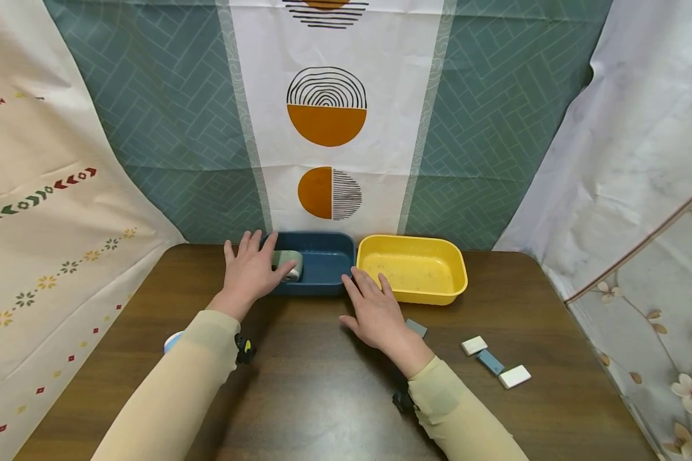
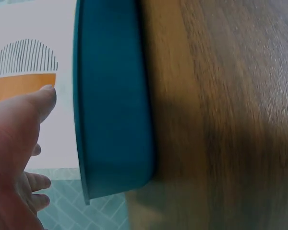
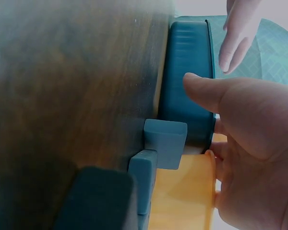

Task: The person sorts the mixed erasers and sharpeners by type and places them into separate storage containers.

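Now your left hand (image 1: 249,272) lies with straight fingers over the left rim of the blue tray (image 1: 323,282), holding nothing, beside the grey-green block (image 1: 288,264) inside. Your right hand (image 1: 375,314) rests flat and open on the table (image 1: 323,384), fingertips at the blue tray's right corner. Next comes the yellow tray (image 1: 412,291).
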Demonstrator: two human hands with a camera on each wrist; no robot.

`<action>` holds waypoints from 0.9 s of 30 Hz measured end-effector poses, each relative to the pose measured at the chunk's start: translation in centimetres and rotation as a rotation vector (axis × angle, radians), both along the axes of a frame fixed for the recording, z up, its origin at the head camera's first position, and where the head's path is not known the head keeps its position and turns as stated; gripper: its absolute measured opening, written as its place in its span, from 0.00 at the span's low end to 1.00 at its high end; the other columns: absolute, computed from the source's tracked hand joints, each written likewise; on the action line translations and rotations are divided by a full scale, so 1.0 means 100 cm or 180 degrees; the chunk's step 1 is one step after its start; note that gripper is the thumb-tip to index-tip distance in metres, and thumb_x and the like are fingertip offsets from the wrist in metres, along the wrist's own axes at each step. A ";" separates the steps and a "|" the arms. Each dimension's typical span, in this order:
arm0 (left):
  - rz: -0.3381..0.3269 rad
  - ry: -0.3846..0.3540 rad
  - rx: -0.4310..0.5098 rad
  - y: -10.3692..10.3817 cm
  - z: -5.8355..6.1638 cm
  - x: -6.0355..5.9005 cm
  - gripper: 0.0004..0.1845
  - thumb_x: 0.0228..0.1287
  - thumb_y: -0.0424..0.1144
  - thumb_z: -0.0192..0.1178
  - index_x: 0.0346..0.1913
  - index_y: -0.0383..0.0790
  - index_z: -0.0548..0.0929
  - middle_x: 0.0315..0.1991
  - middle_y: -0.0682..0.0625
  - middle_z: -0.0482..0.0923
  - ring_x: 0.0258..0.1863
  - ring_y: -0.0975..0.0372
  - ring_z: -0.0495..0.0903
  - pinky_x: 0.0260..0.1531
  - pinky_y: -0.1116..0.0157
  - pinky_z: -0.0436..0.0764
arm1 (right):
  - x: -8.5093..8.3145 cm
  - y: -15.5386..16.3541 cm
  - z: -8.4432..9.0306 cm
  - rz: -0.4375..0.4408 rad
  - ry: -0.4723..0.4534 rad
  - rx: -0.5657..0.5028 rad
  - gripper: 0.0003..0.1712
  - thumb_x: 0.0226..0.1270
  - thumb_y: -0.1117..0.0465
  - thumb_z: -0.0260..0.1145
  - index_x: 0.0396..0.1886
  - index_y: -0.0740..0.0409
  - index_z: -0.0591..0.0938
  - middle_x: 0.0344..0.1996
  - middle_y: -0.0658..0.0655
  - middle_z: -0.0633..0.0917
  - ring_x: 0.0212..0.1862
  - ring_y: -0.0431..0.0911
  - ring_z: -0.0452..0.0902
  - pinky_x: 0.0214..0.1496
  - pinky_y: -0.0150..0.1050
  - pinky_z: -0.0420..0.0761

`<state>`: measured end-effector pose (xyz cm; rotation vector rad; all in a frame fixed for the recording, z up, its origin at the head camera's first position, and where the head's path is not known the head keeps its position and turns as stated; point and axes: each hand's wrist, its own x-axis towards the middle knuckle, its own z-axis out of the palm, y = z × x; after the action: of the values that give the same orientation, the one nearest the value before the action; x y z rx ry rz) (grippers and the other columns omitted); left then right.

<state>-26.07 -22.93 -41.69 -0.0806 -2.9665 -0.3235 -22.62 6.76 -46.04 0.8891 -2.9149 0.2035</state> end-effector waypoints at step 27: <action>-0.0015 0.0173 -0.0290 -0.022 0.032 0.039 0.50 0.80 0.68 0.58 0.90 0.41 0.58 0.87 0.31 0.52 0.86 0.35 0.48 0.78 0.25 0.39 | 0.000 0.000 0.003 0.0046 -0.0007 -0.0074 0.51 0.80 0.40 0.71 0.90 0.56 0.61 0.88 0.63 0.58 0.88 0.57 0.54 0.88 0.63 0.47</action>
<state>-22.15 -25.12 -38.45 -0.1052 -2.9268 -0.1834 -22.63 6.73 -45.78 0.9075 -2.9027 0.2390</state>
